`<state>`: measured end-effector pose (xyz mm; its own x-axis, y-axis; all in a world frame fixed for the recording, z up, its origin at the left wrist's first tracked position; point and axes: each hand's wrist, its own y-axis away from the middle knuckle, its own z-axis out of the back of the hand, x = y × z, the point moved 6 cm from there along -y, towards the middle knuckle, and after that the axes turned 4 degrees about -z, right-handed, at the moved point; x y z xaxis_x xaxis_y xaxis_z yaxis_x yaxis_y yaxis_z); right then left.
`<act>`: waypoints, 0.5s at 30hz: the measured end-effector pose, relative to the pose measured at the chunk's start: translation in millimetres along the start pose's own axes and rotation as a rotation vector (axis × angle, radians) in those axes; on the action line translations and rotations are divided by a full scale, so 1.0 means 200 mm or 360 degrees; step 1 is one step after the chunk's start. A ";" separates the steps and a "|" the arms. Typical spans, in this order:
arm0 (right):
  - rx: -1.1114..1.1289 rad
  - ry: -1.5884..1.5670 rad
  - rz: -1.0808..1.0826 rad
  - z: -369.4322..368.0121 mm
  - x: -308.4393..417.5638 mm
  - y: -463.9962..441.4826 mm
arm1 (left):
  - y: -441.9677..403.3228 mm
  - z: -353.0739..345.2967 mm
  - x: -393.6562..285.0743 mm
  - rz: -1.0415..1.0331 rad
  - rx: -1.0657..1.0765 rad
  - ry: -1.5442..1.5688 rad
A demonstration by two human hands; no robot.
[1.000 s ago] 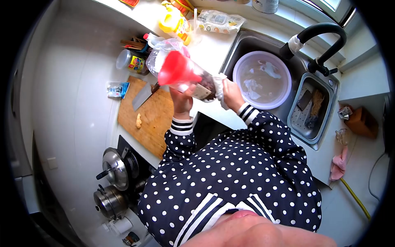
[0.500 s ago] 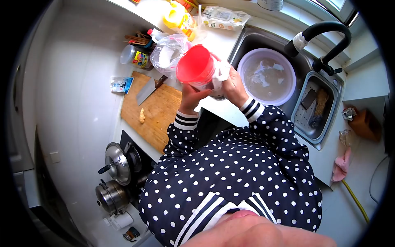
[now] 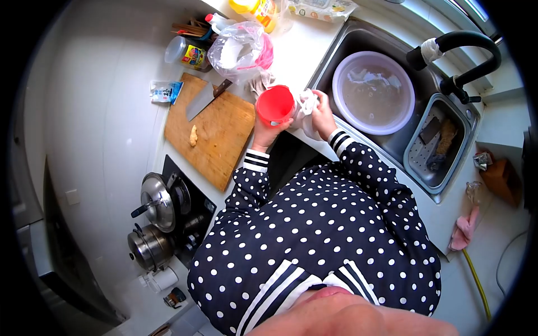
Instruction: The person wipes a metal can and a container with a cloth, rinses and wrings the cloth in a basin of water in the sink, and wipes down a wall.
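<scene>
A red plastic container with its round mouth facing up is gripped by my left hand, which wraps its near side. The inside that shows is bare red. In my right hand, fingers closed, is a crumpled white cloth that hangs just right of the container. Whether the cloth touches the container I cannot tell. Behind the container, a greyish rag lies on the counter, partly hidden. To the left is a wooden cutting board bearing a knife and a piece of ginger.
Right of my hands, a sink holds a pale purple basin of water below a black faucet. A clear plastic bag and a yellow bottle stand behind. Pots sit at lower left.
The red container has come down, smaller in view and more upright. My right hand and the white cloth have drawn away from its side. The view has shifted slightly.
</scene>
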<state>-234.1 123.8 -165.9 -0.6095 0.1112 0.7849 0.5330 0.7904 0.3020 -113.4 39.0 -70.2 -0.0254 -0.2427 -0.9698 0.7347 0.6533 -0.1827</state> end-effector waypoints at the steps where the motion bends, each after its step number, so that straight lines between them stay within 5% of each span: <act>1: -0.0116 -0.0131 -0.0112 -0.02 0.07 0.05 | 0.01 0.01 0.00 -0.0057 -0.0033 -0.0044; 4: -0.0082 -0.0381 -0.0048 -0.10 0.12 0.06 | 0.06 0.02 -0.02 -0.0221 -0.0134 -0.0236; 11: -0.0013 0.0057 0.0290 -0.20 0.10 0.08 | 0.02 -0.01 -0.01 -0.0057 0.0098 -0.0290; 15: -0.0122 0.0081 -0.0007 -0.05 -0.08 -0.02 | 0.04 0.00 -0.01 -0.0027 0.0054 -0.0271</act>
<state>-219.8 112.9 -174.0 -0.5824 0.0754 0.8094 0.5750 0.7421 0.3446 -108.0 45.3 -70.3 0.0750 -0.3736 -0.9246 0.7576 0.6243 -0.1908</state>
